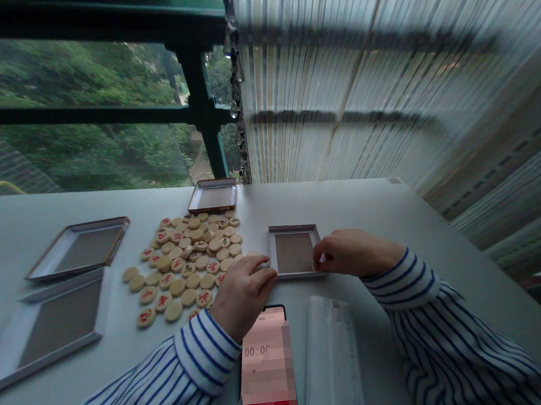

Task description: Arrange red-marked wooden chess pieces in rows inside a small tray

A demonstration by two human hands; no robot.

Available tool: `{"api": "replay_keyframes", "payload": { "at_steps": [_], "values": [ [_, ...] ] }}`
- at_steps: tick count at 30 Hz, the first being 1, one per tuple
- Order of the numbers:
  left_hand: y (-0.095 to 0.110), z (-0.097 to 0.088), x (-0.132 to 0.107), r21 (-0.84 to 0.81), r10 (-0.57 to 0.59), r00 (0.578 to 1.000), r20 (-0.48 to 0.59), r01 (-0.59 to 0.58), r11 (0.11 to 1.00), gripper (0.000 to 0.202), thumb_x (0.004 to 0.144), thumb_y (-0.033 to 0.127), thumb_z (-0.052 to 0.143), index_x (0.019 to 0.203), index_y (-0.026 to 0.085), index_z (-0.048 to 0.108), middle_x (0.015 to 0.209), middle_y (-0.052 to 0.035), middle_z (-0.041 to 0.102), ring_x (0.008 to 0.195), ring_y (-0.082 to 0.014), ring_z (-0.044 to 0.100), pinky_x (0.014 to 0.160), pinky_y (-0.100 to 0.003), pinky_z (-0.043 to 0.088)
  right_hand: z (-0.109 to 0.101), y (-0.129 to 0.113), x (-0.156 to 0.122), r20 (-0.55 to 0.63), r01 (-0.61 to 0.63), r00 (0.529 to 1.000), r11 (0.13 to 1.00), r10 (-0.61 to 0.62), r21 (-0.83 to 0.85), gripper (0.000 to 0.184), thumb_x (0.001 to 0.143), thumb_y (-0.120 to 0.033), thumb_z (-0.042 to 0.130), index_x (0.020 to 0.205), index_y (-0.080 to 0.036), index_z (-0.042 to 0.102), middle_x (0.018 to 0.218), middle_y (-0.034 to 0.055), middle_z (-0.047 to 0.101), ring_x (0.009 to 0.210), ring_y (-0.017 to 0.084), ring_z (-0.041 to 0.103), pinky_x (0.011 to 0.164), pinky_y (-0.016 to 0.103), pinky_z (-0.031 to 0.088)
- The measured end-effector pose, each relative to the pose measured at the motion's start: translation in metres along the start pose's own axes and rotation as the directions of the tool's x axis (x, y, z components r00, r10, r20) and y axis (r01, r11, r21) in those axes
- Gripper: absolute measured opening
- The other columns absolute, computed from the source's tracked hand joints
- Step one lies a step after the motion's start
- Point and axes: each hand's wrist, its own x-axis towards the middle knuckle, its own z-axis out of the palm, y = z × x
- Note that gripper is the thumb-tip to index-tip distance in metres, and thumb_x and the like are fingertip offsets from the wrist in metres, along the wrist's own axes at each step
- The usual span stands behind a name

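Many round wooden Chinese chess pieces (192,280), some with red or black characters showing, lie in a loose heap left of centre. A small shallow box (297,275) with a grey-brown floor sits just right of them. My left hand (247,290) has its thumb and fingertips at the near left wall of this box, closed on its edge. Over the opposite side, my right hand (341,253) pinches a Chinese chess piece (316,266) low in the near right corner. Most of that piece is hidden by the fingers.
A phone (265,358) showing a timer lies in front of me, beside a long translucent plastic case (332,357). Two open shallow trays (82,248) (65,317) lie at left. Another box lid (212,196) stands behind the heap, towards the window (100,143). A bead curtain (317,94) hangs at right.
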Motion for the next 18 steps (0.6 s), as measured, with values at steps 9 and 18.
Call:
{"api": "replay_keyframes", "payload": {
  "at_steps": [9,18],
  "values": [
    [0.0005,-0.0013,0.0003,0.003,0.001,1.000,0.003,-0.001,1.000,0.015,0.082,0.022,0.051,0.084,0.018,0.065,0.098,-0.0094,0.062,0.093,-0.0198,0.057,0.083,-0.038,0.048,-0.0003,0.0011,-0.0017,-0.016,-0.002,1.000,1.000,0.002,-0.028,0.033,0.078,-0.047,0.045,0.093,-0.027,0.066,0.087,0.0064,0.067,0.075,0.019,0.061,0.059,0.026,0.040],
    [0.0004,-0.0016,-0.0015,0.005,0.000,1.000,-0.003,0.000,1.000,0.016,0.082,0.022,0.050,0.085,0.018,0.065,0.098,-0.0095,0.062,0.093,-0.0196,0.056,0.083,-0.038,0.047,0.0019,0.0059,0.0015,-0.016,-0.011,1.000,1.000,0.010,-0.025,0.029,0.078,-0.039,0.047,0.093,-0.025,0.066,0.086,0.0066,0.067,0.078,0.020,0.061,0.062,0.027,0.040]
  ]
}}
